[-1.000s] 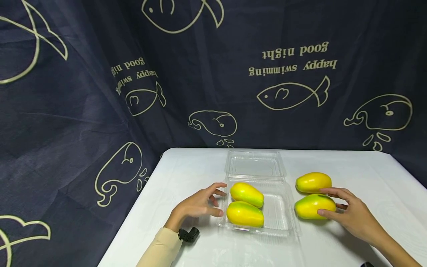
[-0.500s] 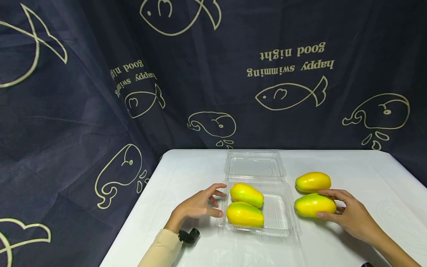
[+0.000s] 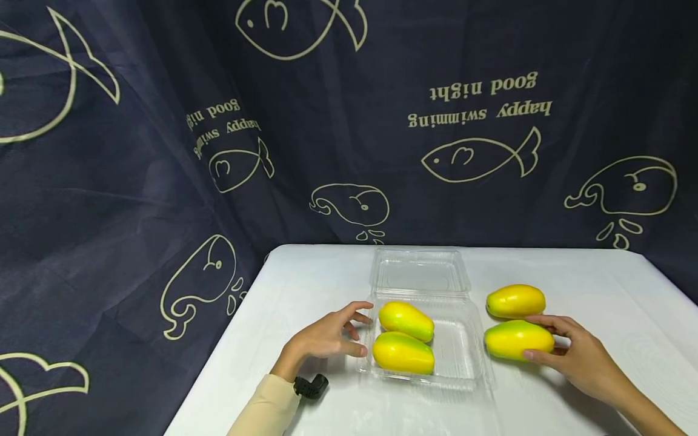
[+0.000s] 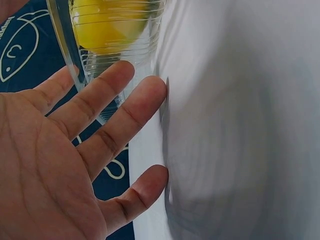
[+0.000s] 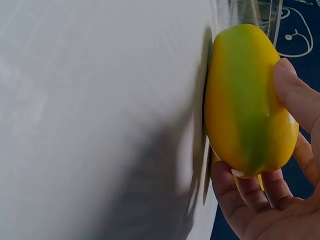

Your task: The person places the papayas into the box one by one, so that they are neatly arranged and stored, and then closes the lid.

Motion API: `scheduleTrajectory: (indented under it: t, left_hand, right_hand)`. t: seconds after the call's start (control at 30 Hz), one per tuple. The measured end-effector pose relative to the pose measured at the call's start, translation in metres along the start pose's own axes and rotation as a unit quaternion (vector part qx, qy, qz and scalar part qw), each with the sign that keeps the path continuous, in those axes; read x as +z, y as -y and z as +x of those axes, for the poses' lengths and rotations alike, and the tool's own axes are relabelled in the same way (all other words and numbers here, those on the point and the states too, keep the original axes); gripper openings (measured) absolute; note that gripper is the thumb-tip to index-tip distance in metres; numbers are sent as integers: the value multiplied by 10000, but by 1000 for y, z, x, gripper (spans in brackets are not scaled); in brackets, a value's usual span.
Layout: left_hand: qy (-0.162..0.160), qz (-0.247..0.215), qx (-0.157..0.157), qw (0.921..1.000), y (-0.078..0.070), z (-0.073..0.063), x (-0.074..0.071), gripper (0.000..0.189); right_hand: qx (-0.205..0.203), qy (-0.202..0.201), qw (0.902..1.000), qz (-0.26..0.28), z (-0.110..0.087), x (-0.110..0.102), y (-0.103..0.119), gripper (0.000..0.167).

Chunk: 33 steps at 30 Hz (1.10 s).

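My right hand (image 3: 580, 360) holds the nearer of two yellow-green papayas (image 3: 518, 340) on the right, its thumb on the near side and fingers round the far side and end. In the right wrist view this papaya (image 5: 250, 100) lies between thumb (image 5: 292, 82) and curled fingers, close over the white tabletop. My left hand (image 3: 326, 336) rests with loosely spread fingers at the left wall of an opened clear plastic clamshell box (image 3: 460, 354). Inside that box, two papayas (image 3: 403, 353) lie one behind the other in the left part. The left wrist view shows the palm (image 4: 45, 160) holding nothing.
Another papaya (image 3: 515, 301) lies just behind the one in my right hand. The box's lid (image 3: 420, 272) is folded back flat toward the rear. A dark curtain with fish drawings (image 3: 338, 121) hangs behind and left of the white table (image 3: 305, 278).
My right thumb and fingers have drawn in slightly round the near papaya. My left hand stays beside the box, and the head view has shifted a little.
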<state>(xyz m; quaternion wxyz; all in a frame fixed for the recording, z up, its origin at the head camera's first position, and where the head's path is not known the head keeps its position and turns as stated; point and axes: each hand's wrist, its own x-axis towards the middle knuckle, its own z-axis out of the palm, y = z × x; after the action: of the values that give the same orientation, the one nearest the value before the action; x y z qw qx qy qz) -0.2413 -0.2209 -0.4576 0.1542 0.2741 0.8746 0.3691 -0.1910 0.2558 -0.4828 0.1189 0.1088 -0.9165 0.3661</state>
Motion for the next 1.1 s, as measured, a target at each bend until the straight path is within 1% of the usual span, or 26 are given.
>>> scheduleTrajectory:
  t: [0.17,0.37,0.53,0.7,0.97,1.1]
  left_hand:
    - [21,1,1,10000,-2,1,-1,86]
    - [22,18,-14,10000,-4,0,-2,86]
    - [-27,66,-14,10000,-3,-1,-5,86]
    - [-9,48,-20,10000,-1,-2,-5,86]
    - [18,14,-9,10000,-1,-2,-3,86]
    - [26,-4,-22,10000,-2,-2,-2,86]
  right_hand:
    - [-119,-110,9999,40,0,-3,-1,58]
    - [-113,-218,9997,18,0,-7,0,58]
    - [-128,-248,9996,94,1,-11,3,59]
    - [-185,-402,9989,164,2,-16,8,60]
    - [-45,-240,9994,229,10,-20,19,63]
    - [-127,-244,9990,364,14,-21,25,59]
